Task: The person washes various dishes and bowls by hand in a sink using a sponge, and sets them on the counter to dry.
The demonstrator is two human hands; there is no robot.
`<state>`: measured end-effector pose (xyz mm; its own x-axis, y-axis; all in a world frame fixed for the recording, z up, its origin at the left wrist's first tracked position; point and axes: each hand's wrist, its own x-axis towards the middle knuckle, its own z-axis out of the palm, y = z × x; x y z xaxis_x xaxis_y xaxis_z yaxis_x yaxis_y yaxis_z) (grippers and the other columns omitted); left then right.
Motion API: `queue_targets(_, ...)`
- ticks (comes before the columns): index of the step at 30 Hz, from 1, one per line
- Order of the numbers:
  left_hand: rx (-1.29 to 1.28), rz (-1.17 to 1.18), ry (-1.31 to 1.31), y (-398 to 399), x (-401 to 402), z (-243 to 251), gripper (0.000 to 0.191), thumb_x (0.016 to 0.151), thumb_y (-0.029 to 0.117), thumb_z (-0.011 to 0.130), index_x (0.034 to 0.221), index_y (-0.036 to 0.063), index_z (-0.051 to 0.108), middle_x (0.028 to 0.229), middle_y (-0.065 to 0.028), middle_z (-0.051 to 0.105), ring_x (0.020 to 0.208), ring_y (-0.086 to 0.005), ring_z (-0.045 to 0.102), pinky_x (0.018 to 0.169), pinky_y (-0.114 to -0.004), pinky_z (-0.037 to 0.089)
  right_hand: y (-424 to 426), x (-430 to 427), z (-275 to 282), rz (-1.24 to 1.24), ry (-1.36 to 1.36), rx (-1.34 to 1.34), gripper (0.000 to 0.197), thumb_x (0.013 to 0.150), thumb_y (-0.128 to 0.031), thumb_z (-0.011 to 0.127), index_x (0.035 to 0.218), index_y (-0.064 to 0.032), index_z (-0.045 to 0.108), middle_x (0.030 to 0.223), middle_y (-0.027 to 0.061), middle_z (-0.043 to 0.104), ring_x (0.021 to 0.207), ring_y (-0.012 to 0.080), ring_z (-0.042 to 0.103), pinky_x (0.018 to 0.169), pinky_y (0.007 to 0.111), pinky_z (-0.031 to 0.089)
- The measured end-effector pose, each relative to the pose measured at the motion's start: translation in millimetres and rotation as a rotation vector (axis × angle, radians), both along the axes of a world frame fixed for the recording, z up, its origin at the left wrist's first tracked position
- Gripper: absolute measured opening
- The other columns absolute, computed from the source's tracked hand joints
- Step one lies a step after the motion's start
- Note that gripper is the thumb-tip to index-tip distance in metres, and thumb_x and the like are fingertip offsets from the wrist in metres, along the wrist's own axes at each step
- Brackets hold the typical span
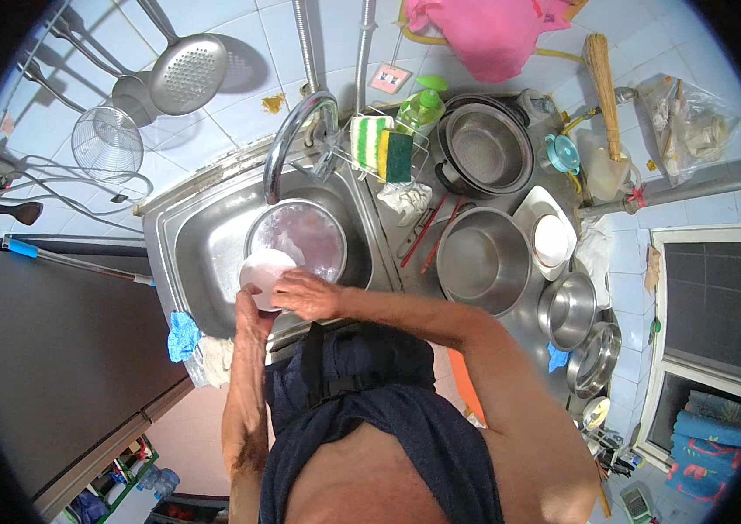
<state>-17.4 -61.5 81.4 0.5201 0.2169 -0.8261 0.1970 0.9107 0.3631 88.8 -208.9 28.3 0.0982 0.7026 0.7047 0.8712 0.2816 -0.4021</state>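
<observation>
Over the near side of the metal sink [213, 223], a white bowl [264, 270] is held between my two hands. My left hand [255, 313] grips it from the near left, with the thumb on the rim. The fingers of my right hand [308, 295] are bent over the bowl's right edge, and their tips are partly hidden. Beyond the bowl stands a round metal pot [324, 245] of cloudy, foamy water, which the bowl overlaps in view. The chrome faucet [272, 157] arches above the pot's far edge; I cannot make out any running water.
Right of the sink are a wire rack with sponges [399, 156], a green soap bottle [419, 111], red chopsticks [424, 229], a large steel pot [485, 262], stacked pans [490, 147] and steel bowls [567, 311]. Blue cloth [183, 336] hangs at the sink's left corner. Strainers [107, 144] hang on the wall.
</observation>
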Motion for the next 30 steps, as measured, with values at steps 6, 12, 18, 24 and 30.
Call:
queue_targets(6,0.248,0.158,-0.029,-7,-5,-4,0.051,0.087,0.019,0.05,0.133,-0.0009,0.05,0.123,-0.0171,0.06,0.112,-0.0315,0.06,0.093,-0.048,0.052,9,12,52,0.135,0.067,-0.279,0.018,0.076,-0.003,0.065,0.093,-0.0065,0.061,0.095,0.0131,0.062,0.094,0.0359,0.064,0.091,0.048,0.052)
queue_targets(12,0.193,0.13,-0.007,-3,9,26,0.051,0.091,0.025,0.051,0.134,-0.0013,0.05,0.122,-0.0185,0.061,0.109,-0.032,0.063,0.092,-0.047,0.053,9,-1,50,0.009,0.039,-0.22,0.033,0.075,0.001,0.061,0.108,-0.005,0.063,0.111,0.0116,0.067,0.106,0.0307,0.065,0.105,0.049,0.047)
queue_targets(18,0.303,0.088,0.03,-6,4,48,0.051,0.096,0.03,0.052,0.139,0.0028,0.05,0.124,-0.0185,0.062,0.111,-0.0347,0.064,0.09,-0.052,0.057,11,20,65,0.102,-0.094,-0.391,0.033,0.069,0.0,0.067,0.101,-0.0053,0.062,0.103,0.0121,0.066,0.105,0.032,0.064,0.106,0.05,0.046)
queue_targets(24,0.106,0.21,-0.039,-3,2,24,0.05,0.095,0.026,0.051,0.137,-0.0002,0.05,0.125,-0.0207,0.062,0.114,-0.0346,0.062,0.098,-0.045,0.052,17,-23,62,0.003,0.109,-0.322,0.029,0.076,0.003,0.062,0.103,-0.0063,0.062,0.106,0.0132,0.064,0.103,0.0354,0.063,0.101,0.048,0.048)
queue_targets(30,0.249,0.075,0.039,5,-6,21,0.051,0.085,0.02,0.053,0.133,0.0016,0.05,0.118,-0.018,0.06,0.103,-0.0345,0.063,0.083,-0.05,0.056,9,12,55,0.091,-0.094,-0.344,0.019,0.078,-0.001,0.062,0.096,-0.006,0.061,0.1,0.0113,0.062,0.104,0.0304,0.062,0.106,0.048,0.045)
